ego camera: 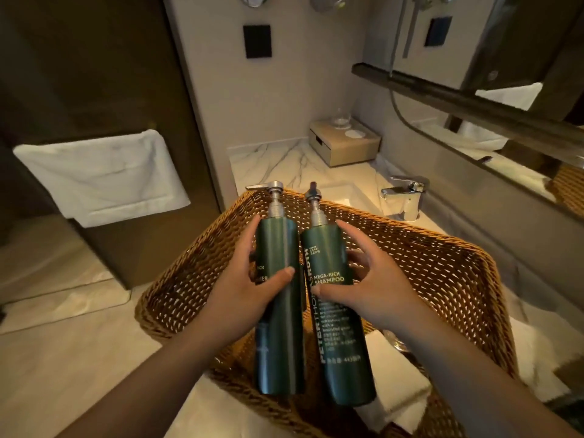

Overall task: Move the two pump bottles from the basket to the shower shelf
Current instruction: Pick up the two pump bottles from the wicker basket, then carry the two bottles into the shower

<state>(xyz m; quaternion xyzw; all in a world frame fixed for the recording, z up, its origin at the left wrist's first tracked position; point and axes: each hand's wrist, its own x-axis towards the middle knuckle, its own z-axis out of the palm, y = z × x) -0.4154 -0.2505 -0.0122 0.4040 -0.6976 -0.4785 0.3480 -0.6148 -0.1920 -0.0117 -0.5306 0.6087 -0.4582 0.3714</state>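
A: Marble counter [284, 162] under you, sink and tap [404, 194] beyond, mirror to the right; the basket [442, 263] sits on that counter, and no shower shelf shows from here.

B: So where are my two bottles?

A: Both upright over the basket, side by side and touching or nearly so; your left hand [243, 289] has the left bottle [278, 311], your right hand [366, 289] has the shampoo [335, 314]; whether their bases are clear of the basket floor I cannot tell.

B: And my grip?

A: Left fingers wrapped round the far side, thumb pressed flat across the front; right fingers spread along the outer side, thumb on the label; each hand sits about mid-height, which looks like a fair hold.

B: How do I do this lift well?

A: Close the right fingers a little tighter, since smooth bottles likely slip; raise both straight up until the bases pass the rim; keep the pumps [275, 188] pointing up and apart, so they do not knock; then turn your body toward the shower rather than swinging your arms.
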